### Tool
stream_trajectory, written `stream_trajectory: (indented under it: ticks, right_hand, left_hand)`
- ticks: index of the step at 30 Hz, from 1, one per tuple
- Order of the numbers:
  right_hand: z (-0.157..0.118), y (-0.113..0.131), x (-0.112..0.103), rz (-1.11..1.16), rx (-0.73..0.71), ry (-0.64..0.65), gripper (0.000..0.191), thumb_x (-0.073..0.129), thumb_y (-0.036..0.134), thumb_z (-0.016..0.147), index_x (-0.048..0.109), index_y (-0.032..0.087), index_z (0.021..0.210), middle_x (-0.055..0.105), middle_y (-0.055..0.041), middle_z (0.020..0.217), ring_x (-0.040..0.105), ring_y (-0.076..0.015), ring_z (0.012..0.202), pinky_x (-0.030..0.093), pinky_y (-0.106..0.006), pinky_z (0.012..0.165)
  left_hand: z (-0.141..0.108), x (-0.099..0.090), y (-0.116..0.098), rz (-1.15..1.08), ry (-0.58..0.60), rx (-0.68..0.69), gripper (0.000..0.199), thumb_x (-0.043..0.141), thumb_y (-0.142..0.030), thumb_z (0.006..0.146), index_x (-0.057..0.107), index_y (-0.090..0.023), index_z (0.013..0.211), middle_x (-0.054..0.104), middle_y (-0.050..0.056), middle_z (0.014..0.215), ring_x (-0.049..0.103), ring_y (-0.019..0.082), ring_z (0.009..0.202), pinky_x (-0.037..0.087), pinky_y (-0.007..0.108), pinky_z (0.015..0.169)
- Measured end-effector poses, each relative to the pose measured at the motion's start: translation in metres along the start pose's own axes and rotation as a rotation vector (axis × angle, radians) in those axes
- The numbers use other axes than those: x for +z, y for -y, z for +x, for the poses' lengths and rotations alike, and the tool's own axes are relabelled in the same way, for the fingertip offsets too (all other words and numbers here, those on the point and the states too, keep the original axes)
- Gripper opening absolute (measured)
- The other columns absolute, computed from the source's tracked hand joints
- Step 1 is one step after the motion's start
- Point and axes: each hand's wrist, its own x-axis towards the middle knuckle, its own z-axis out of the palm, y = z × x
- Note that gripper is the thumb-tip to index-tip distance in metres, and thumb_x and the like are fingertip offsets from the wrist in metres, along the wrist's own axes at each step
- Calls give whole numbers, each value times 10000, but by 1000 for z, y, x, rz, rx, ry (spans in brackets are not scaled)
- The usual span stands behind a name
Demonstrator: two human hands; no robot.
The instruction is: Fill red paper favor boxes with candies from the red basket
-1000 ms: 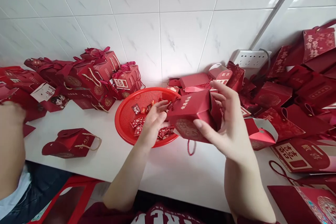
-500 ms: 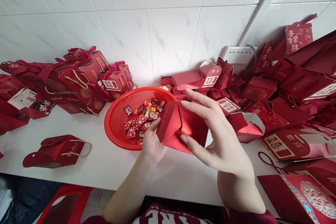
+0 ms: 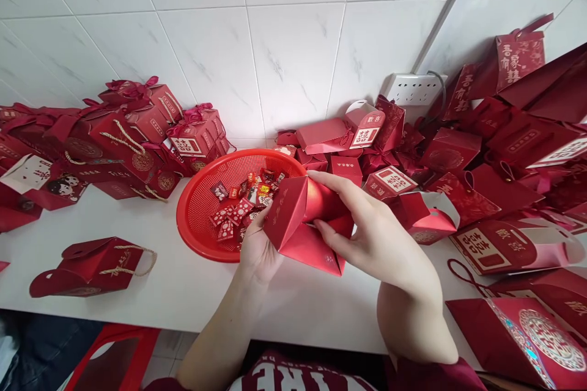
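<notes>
A red paper gift box [image 3: 293,214] is held up above the table, tilted, with a flap at its top parted. My left hand [image 3: 257,244] grips its left end from below, thumb along the side. The fingers and thumb of my right hand [image 3: 367,220] pinch the flaps on the box's right side. Just behind my left hand stands a red plastic basket [image 3: 192,214] with small wrapped candies [image 3: 241,211] inside; the box and hand cover part of its right side.
Red gift boxes [image 3: 132,140] with rope handles and ribbons pile up at the left. One box [image 3: 87,266] stands apart at the front left. More boxes [image 3: 504,238] crowd the right. A power strip [image 3: 413,89] sits against the tiled wall, and a red stool [image 3: 114,354] is below the table edge.
My right thumb and fingers have come closer together on the box's flaps. The flap has spread and the box has turned a little, showing more of its front face.
</notes>
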Motion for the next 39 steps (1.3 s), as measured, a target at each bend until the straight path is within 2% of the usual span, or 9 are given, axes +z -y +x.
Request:
stream_trajectory:
  ticks: [3,5,7,11,16,20,23,27,39]
  right_hand:
    - [3,-3,1,22,6,-10,621,544,134,925,376,316,1494,577,-37,1438,621,-248,1230,564,-389,989]
    - [5,-5,1,56,10,-22,600,537,142,936,383,306,1492,572,-43,1447,620,-247,1238,560,-395,1000]
    - [7,-7,1,95,9,-42,588,544,154,945,384,301,1492,561,-43,1465,609,-243,1261,547,-394,1021]
    - [7,-5,2,193,-15,-65,519,555,184,969,423,294,1459,612,-35,1414,591,-226,1299,515,-389,1072]
    - [4,-1,-1,118,-48,-62,385,573,182,967,565,293,1336,668,-7,1330,630,-208,1228,517,-365,1054]
    - [4,-3,-1,96,-5,-140,427,601,164,942,575,287,1350,664,-15,1337,626,-215,1236,531,-361,1035]
    - [8,-7,6,63,29,-262,411,584,148,942,592,282,1330,678,-20,1316,638,-212,1222,538,-364,1033]
    - [14,-12,14,33,10,-367,453,549,144,954,554,294,1381,650,-17,1375,621,-212,1264,531,-370,1059]
    - [22,-30,14,-70,85,-250,593,416,233,1025,284,324,1596,431,0,1591,441,-228,1448,440,-420,1158]
  left_hand:
    - [-6,10,4,2,-54,144,345,531,-401,976,697,-179,1181,742,86,1207,571,298,1336,446,460,1155]
    - [-13,18,7,76,-13,294,483,664,-493,897,638,-235,1305,652,70,1381,486,308,1413,413,445,1179]
    - [-18,22,11,187,15,349,688,797,-493,791,550,-312,1407,544,40,1508,395,300,1476,386,428,1197]
    - [-23,23,20,287,-77,222,901,850,-421,764,362,-423,1521,420,4,1601,350,277,1503,382,425,1190]
    - [-19,23,23,203,-72,156,669,736,-373,886,440,-367,1485,542,19,1507,473,247,1425,429,392,1148]
    - [-15,33,16,142,-113,224,533,716,-242,886,558,-264,1395,689,52,1316,590,247,1308,463,377,1105]
    - [-15,47,12,162,-51,279,399,668,-314,921,635,-231,1310,687,66,1315,604,257,1281,498,365,1055]
    - [-11,64,10,261,66,171,380,581,-444,972,616,-301,1323,639,42,1387,592,261,1282,523,401,1006]
    - [22,69,-4,412,63,-104,555,517,-621,918,618,-264,1331,684,104,1282,627,311,1167,552,424,857]
